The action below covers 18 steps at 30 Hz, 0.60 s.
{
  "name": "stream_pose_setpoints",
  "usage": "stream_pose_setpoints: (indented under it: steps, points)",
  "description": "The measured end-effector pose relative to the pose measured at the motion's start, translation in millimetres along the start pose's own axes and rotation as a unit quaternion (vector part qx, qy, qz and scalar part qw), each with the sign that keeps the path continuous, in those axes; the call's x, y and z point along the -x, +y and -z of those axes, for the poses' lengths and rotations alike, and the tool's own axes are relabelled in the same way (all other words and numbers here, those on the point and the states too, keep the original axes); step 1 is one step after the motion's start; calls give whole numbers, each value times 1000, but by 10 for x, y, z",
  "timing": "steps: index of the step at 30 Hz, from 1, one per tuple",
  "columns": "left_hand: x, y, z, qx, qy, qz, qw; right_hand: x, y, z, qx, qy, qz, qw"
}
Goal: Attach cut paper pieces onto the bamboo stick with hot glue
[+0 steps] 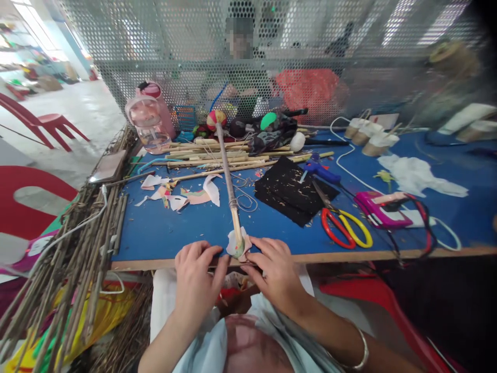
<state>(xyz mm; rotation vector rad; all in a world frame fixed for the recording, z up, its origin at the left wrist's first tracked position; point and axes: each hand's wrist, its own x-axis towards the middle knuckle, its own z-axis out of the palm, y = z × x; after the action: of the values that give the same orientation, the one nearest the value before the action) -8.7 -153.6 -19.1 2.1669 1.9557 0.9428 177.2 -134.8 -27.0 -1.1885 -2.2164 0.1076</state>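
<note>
A wooden stick (226,171) lies lengthwise on the blue table, with a red-and-yellow ball (216,119) at its far end. Its near end carries a rounded greenish tip (237,249), with pale pinkish paper (232,242) around it at the table's front edge. My right hand (274,267) pinches the right side of this paper between bent fingers. To the left of the tip, my left hand (200,274) rests by the edge, thumb and forefinger apart, with nothing visible between them. Thin wire (246,202) loops beside the stick.
Red-and-yellow-handled scissors (345,228), black cloth (289,191) and a blue glue gun (321,170) lie to the right, near a purple device (382,210) with cables. Paper scraps (178,201) lie left. Sticks (209,155) and a perforated metal screen (174,46) stand behind; a person sits beyond.
</note>
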Motion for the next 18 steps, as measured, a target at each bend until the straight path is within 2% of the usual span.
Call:
stream_pose_setpoints:
  steps: [5, 11, 14, 18]
  points:
    - [-25, 104, -11, -41, -29, 0, 999, 29, 2, -43, -15, 19, -8, 1000]
    - [-21, 78, -10, -39, -33, -29, 998, 32, 13, -4, -26, 10, -3, 1000]
    - [-34, 89, -6, -23, -46, -46, 998, 8, 13, 19, -31, -22, 2, 999]
    - [-54, 107, -44, 31, -49, -61, 996, -3, 13, 42, -54, -26, -1, 998]
